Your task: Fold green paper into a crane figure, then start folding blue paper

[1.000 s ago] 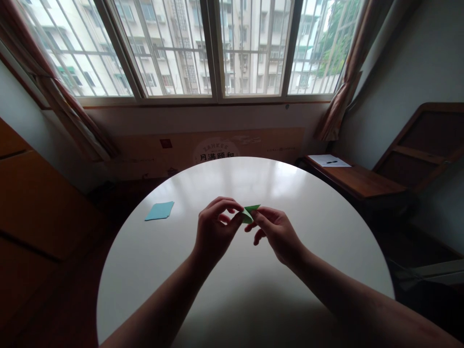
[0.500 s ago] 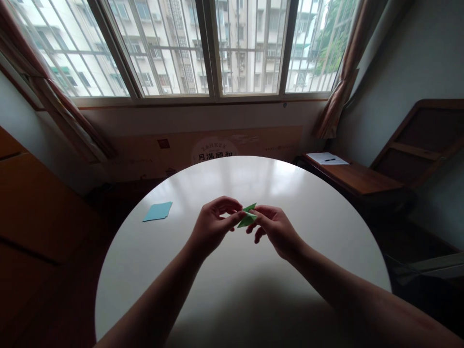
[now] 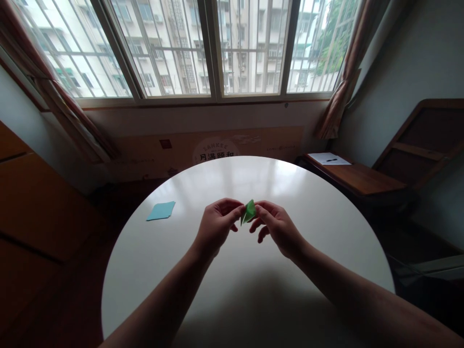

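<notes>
Both your left hand point(image 3: 216, 221) and right hand point(image 3: 280, 224) pinch closed on the folded green paper point(image 3: 249, 211), likely light, easily creased and best held by opposite edges.

White table point(image 3: 232, 263): round-edged, smooth and glossy; set in the middle of the scene. Marked on the far part by pale window reflections point(image 3: 282, 176), on the near part by a soft dark shadow point(image 3: 268, 295).

On same, at left: light-blue paper squares point(image 3: 161, 211), lying flat in a small stack, corners slightly out of line, near the left edge.

Wooden surface point(image 3: 373, 180): brown, low, placed far right, beyond the table's rim. On same, at the left end: white paper point(image 3: 321, 157), flat; dark pen point(image 3: 331, 160), resting on the paper.
</notes>
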Available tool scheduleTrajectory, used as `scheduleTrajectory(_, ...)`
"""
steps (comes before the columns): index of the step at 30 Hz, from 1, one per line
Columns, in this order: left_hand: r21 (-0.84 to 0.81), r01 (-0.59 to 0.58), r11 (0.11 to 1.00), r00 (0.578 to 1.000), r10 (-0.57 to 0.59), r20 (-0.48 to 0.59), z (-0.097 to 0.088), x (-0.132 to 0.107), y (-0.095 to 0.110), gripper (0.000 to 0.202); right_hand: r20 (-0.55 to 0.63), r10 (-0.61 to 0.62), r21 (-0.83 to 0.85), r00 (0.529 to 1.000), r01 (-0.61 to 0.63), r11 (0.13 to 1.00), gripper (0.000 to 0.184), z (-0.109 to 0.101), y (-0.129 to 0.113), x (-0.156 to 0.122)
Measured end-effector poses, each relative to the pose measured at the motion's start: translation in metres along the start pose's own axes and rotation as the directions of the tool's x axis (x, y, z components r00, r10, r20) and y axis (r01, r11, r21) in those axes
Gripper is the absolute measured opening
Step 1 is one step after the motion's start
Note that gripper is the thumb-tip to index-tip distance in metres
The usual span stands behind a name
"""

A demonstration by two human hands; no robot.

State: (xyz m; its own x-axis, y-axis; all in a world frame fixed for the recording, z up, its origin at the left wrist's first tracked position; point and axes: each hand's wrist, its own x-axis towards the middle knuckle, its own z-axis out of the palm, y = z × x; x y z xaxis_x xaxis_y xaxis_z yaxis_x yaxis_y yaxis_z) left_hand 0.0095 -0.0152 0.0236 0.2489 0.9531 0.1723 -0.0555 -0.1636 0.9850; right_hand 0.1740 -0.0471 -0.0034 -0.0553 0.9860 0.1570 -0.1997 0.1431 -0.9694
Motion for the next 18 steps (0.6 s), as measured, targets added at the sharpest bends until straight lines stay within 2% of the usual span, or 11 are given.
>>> scheduleTrajectory(3, -0.012, -0.017, 1.000, 0.998, 0.016, -0.063, 0.0010, -0.0004, -0.0001, 0.025, -0.024, -0.038, 0.035, 0.999, 0.039, 0.999, 0.033, 0.0001, 0.0026, -0.0003)
scheduleTrajectory(7, 0.032, -0.053, 0.998, 0.995, 0.055, -0.078, 0.0014, -0.0011, -0.0032, 0.023, 0.008, -0.098, 0.043, 0.995, 0.098, 0.994, 0.032, 0.0008, 0.0066, -0.0006)
scheduleTrajectory(13, 0.053, -0.055, 0.997, 0.997, 0.058, -0.047, 0.0010, -0.0009, -0.0062, 0.027, 0.034, -0.164, -0.002, 0.986, 0.164, 0.986, 0.028, 0.0011, 0.0075, -0.0012)
scheduleTrajectory(18, 0.047, 0.014, 0.999, 0.998, -0.016, 0.053, -0.0030, 0.0013, -0.0009, 0.036, 0.038, -0.181, -0.043, 0.983, 0.183, 0.982, 0.025, 0.0004, 0.0061, -0.0021)
